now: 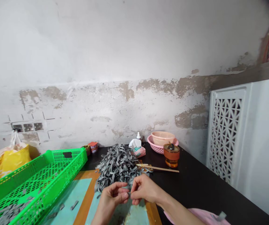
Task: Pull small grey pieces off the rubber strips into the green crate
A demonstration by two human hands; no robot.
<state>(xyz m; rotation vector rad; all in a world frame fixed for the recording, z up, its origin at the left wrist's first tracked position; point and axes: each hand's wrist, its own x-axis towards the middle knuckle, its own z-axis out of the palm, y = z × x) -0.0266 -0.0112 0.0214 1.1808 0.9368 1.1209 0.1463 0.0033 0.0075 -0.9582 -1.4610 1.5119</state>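
Note:
My left hand [114, 198] and my right hand [142, 189] are close together over the light blue mat [91, 215] at the bottom centre. The fingers of both are pinched around something small between them, too small to make out. Just beyond the hands rises a large heap of grey strips [117, 162]. Several short grey pieces [74, 205] lie on the mat to the left. More grey pieces [10, 214] rest in the green basket [52, 190] at the left.
A wooden stick [163, 169] lies right of the heap, near an amber jar [171, 155]. Pink bowls [163, 138], a tissue pack [139, 151] and small cans [93, 147] stand at the back. A yellow bag [11, 162] is far left, pink cloth [204, 215] lower right.

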